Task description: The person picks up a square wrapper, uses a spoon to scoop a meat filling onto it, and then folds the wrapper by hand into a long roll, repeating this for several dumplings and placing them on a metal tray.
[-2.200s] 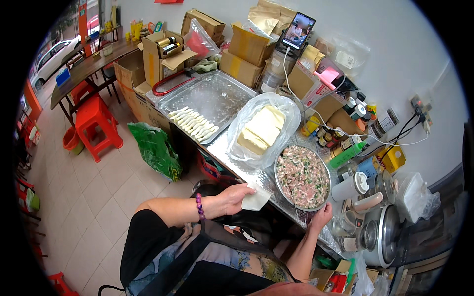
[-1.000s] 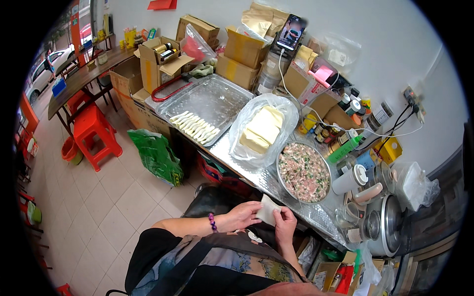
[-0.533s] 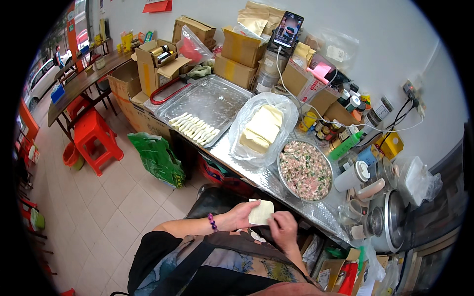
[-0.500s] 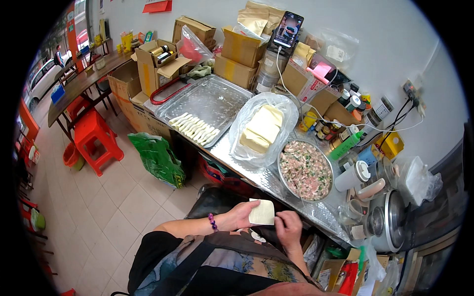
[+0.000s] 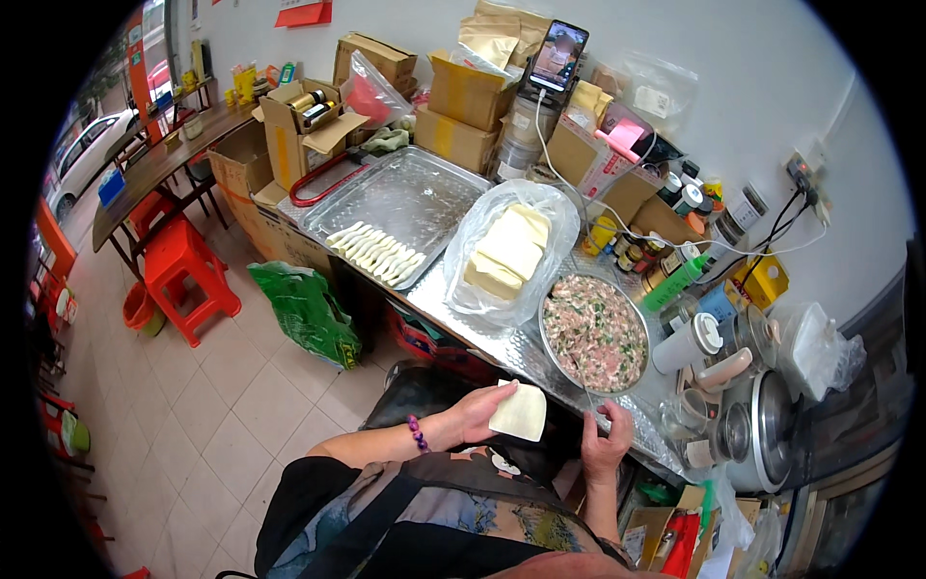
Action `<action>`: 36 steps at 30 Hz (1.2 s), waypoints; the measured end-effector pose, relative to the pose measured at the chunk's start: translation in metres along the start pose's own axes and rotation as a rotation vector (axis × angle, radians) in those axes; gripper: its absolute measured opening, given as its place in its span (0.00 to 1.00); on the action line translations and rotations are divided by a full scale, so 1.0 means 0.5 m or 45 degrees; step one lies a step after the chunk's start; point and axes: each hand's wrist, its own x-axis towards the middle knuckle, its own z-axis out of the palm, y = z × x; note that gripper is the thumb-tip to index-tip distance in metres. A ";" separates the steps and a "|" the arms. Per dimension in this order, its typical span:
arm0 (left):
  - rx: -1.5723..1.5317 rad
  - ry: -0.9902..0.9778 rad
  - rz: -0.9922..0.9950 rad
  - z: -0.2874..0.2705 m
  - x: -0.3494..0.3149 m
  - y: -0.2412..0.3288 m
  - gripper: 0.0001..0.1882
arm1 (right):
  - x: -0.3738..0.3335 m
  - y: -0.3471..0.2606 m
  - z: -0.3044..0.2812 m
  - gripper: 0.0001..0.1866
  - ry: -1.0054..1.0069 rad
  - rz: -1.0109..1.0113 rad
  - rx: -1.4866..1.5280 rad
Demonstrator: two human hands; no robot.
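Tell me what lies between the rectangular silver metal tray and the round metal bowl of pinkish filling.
The head view shows a stack of flat pale yellow sheets, ringed by clear plastic, between the tray and bowl.

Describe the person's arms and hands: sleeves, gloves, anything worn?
The left arm has a loose black fabric sleeve ending near the elbow and a bracelet of round purple beads at the wrist. The left hand and right hand are ungloved; the right wrist looks bare.

A red stool stands on pale tiles.
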 end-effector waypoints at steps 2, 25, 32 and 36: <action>-0.035 -0.019 -0.012 -0.002 0.009 0.001 0.21 | 0.017 -0.014 0.006 0.19 -0.021 -0.089 0.029; -0.209 -0.189 -0.035 0.039 0.015 0.026 0.22 | 0.126 -0.041 -0.025 0.05 -0.221 -0.295 0.121; -0.176 -0.203 -0.017 0.046 0.013 0.023 0.22 | 0.106 -0.036 -0.024 0.05 -0.299 -0.140 0.304; -0.157 -0.220 0.006 0.040 0.017 0.023 0.21 | 0.102 -0.030 -0.023 0.05 -0.269 -0.052 0.325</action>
